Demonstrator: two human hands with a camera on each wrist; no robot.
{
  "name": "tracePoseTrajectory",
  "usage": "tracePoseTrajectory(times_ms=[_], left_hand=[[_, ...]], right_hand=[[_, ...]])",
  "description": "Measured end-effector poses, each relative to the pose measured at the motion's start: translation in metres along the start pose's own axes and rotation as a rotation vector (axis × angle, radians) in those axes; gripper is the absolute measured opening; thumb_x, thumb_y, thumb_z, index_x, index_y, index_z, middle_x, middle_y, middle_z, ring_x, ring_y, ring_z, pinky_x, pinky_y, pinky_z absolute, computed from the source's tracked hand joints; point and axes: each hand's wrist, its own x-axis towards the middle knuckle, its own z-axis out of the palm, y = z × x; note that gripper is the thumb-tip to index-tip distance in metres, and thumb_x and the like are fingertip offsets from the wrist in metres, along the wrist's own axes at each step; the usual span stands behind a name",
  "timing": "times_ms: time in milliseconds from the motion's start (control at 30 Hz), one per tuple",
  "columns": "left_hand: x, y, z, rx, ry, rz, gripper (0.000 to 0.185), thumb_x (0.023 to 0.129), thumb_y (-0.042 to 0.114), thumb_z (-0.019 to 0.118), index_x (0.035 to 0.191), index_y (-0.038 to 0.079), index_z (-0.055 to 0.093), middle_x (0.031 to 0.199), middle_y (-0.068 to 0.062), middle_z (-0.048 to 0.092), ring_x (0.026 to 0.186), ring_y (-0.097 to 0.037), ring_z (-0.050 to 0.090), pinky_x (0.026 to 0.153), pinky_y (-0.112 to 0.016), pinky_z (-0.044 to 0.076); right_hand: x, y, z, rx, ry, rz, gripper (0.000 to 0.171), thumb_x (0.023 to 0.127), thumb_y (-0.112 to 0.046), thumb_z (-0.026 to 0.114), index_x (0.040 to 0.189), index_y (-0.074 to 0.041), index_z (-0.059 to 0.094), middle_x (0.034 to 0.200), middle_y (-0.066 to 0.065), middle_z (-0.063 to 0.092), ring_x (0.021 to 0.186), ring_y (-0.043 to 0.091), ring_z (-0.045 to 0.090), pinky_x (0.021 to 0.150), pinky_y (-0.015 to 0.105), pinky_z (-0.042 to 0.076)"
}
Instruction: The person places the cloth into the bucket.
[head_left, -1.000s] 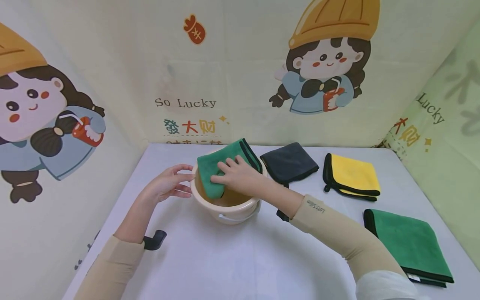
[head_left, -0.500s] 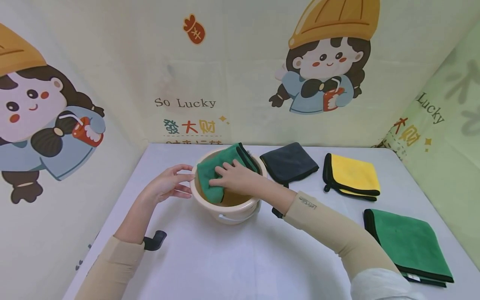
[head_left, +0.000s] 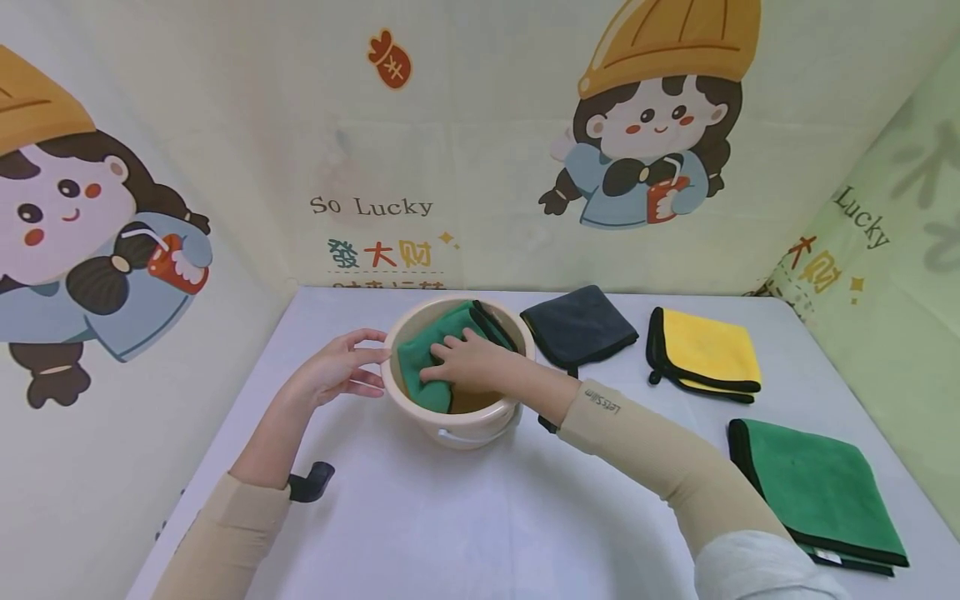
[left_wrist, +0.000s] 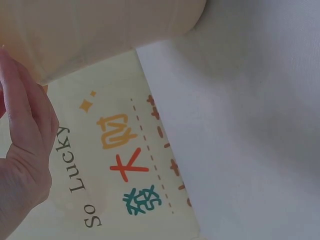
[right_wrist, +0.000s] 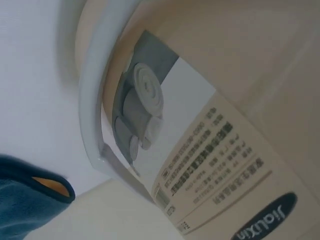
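Observation:
A cream plastic bucket stands upright at the far middle of the table. Inside its mouth lies a folded green cloth with black edging, tilted against the inner wall. My right hand reaches in over the near right rim, its fingers spread on top of the cloth and pressing it. At the rim's left side my left hand touches the bucket with extended fingers. In the left wrist view its straight fingers lie along the bucket's wall. No part of my right hand shows in the right wrist view, which is filled by the labelled bucket side.
Right of the bucket lie a folded dark grey cloth, a yellow cloth and another green cloth. The bucket's pale handle hangs down in front. A printed curtain stands behind the white table.
My right hand has moved down into the bucket, and the green cloth has sunk from above the rim to inside it. My left hand has stayed at the rim.

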Motion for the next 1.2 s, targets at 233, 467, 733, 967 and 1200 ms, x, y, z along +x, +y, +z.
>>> tracePoseTrajectory(times_ms=[233,467,733,967,1200], left_hand=[[-0.0006,0.0008,0.0011,-0.004,-0.004,0.007,0.053,0.09,0.022,0.058,0.134,0.005,0.032,0.091,-0.01,0.061,0.068,-0.02,0.066,0.068,-0.036,0.056],[-0.0011,0.0014,0.0003,-0.011,-0.018,0.012,0.055,0.09,0.022,0.058,0.135,0.005,0.031,0.09,-0.01,0.061,0.069,-0.02,0.066,0.068,-0.036,0.056],[0.0001,0.0011,-0.0001,-0.01,-0.006,0.004,0.052,0.091,0.021,0.057,0.134,0.006,0.033,0.091,-0.01,0.06,0.068,-0.02,0.066,0.068,-0.036,0.056],[0.0019,0.0005,0.0006,-0.008,0.005,-0.005,0.05,0.091,0.02,0.056,0.133,0.008,0.034,0.089,-0.009,0.061,0.068,-0.021,0.066,0.069,-0.038,0.056],[0.0017,-0.0012,0.0008,0.003,0.003,-0.002,0.051,0.092,0.021,0.056,0.134,0.007,0.033,0.092,-0.012,0.06,0.068,-0.02,0.066,0.068,-0.036,0.056]], right_hand=[[0.0033,-0.0038,0.0,-0.017,-0.04,-0.005,0.044,0.096,-0.032,0.046,0.137,-0.039,0.034,0.13,0.004,0.042,0.116,0.021,0.041,0.099,0.044,0.038],[0.006,-0.0045,0.0011,-0.011,-0.075,-0.011,0.049,0.093,-0.036,0.05,0.138,-0.039,0.032,0.133,0.003,0.04,0.118,0.02,0.038,0.102,0.043,0.035],[0.0054,-0.0068,0.0017,-0.013,-0.101,-0.025,0.055,0.088,-0.042,0.055,0.138,-0.039,0.032,0.131,0.003,0.04,0.118,0.018,0.037,0.102,0.042,0.034],[0.0058,-0.0074,0.0042,-0.03,-0.107,-0.037,0.056,0.086,-0.044,0.057,0.136,-0.039,0.034,0.129,0.002,0.04,0.115,0.018,0.037,0.101,0.042,0.035],[0.0062,-0.0077,0.0054,-0.07,-0.108,-0.045,0.055,0.086,-0.046,0.057,0.136,-0.039,0.034,0.129,0.001,0.04,0.113,0.018,0.038,0.098,0.039,0.037]])
